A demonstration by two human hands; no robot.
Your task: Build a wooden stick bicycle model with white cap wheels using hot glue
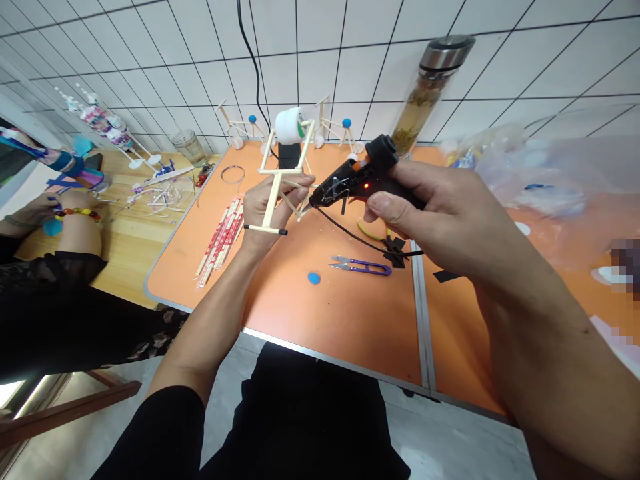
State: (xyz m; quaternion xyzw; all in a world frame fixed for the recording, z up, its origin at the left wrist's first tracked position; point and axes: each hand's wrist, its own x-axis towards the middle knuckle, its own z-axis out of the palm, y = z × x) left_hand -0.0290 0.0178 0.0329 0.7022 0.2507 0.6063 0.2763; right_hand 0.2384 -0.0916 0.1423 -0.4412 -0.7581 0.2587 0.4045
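My left hand (260, 210) is closed around a small bicycle-like model of pale wooden sticks (273, 200), held above the orange table. Black tips cap its nearest crossbar, and a white round piece (287, 125) shows at its far end. In my right hand (440, 200) is a black hot glue gun (345, 181) with a red light lit. Its nozzle points left, close to the sticks by my left fingers; whether it touches them I cannot tell. Below lie a blue disc (313, 278) and purple-handled thread snips (367, 267).
Packaged chopsticks (220, 243) lie at left, near a wire coil (233, 175). Similar stick models with blue balls (347, 123) stand by the tiled wall, near a tea bottle (425, 93). Plastic bags (550, 167) cover the right. A co-worker's hands (75, 200) are at far left.
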